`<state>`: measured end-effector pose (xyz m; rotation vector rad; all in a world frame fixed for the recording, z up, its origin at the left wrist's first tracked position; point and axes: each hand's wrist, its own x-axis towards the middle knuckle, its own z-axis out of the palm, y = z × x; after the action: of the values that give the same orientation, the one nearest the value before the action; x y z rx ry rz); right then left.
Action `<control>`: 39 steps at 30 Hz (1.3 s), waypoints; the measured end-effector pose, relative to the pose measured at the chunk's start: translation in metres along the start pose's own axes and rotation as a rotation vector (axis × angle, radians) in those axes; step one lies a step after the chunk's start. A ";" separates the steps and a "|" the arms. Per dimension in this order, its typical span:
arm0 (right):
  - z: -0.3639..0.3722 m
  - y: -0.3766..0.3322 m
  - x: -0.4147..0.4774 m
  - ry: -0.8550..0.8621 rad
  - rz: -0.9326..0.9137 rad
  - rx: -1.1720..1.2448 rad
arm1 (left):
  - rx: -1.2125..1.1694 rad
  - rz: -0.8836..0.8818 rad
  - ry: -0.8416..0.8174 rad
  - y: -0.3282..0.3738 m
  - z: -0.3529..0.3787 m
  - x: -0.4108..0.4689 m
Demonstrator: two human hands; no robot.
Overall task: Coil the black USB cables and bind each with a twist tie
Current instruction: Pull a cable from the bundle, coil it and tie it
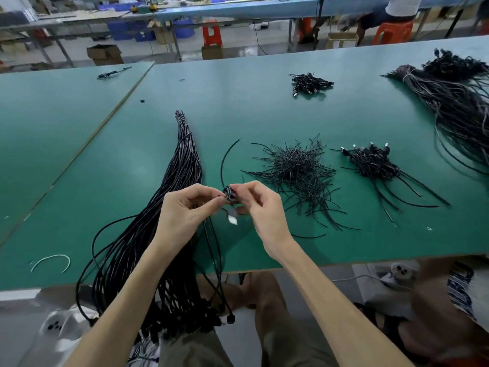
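Above the front of the green table (264, 107), both hands hold one small coiled black USB cable (229, 195). My left hand (185, 210) pinches the coil from the left and my right hand (260, 207) pinches it from the right. A silver USB plug (232, 218) hangs below the coil. A long bundle of uncoiled black cables (182, 165) lies to the left and drapes over the table's front edge. A loose heap of black twist ties (296, 165) lies just right of my hands.
A pile of bound cables (370, 160) sits right of the ties, another pile (311, 82) farther back. A big cable mass (455, 102) fills the far right. A white cord piece (51, 260) lies front left. A person sits at a far bench (394, 11).
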<state>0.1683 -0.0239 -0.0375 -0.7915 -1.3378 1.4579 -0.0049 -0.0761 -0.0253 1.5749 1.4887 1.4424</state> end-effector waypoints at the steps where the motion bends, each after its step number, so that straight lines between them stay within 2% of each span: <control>1: 0.000 0.000 0.000 0.010 0.024 -0.017 | 0.087 0.047 -0.013 0.001 0.001 0.001; 4: -0.001 0.002 0.000 0.015 0.051 -0.041 | 0.219 0.097 -0.036 0.005 0.008 -0.001; 8: -0.003 0.001 0.001 0.013 0.007 0.029 | 0.181 0.034 0.018 0.007 0.017 -0.001; 16: -0.005 -0.001 0.001 0.006 0.004 0.114 | -0.137 -0.157 0.092 0.010 0.027 0.001; 23: -0.007 -0.001 -0.001 -0.053 -0.042 0.210 | -0.465 -0.349 0.081 0.006 0.024 0.007; 27: -0.006 -0.004 -0.001 -0.079 -0.075 0.226 | -0.431 -0.309 0.083 0.002 0.025 0.004; 30: -0.006 -0.004 -0.002 -0.100 -0.046 0.273 | -0.397 -0.206 0.130 0.001 0.024 0.001; 36: -0.002 -0.003 0.000 0.088 0.176 0.323 | -0.307 -0.061 0.176 0.008 0.029 -0.001; 39: 0.000 -0.002 -0.001 -0.003 0.169 0.218 | -0.296 -0.058 0.189 0.009 0.028 -0.002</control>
<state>0.1694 -0.0254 -0.0353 -0.7739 -1.1114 1.7054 0.0243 -0.0726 -0.0255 1.2372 1.3350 1.7260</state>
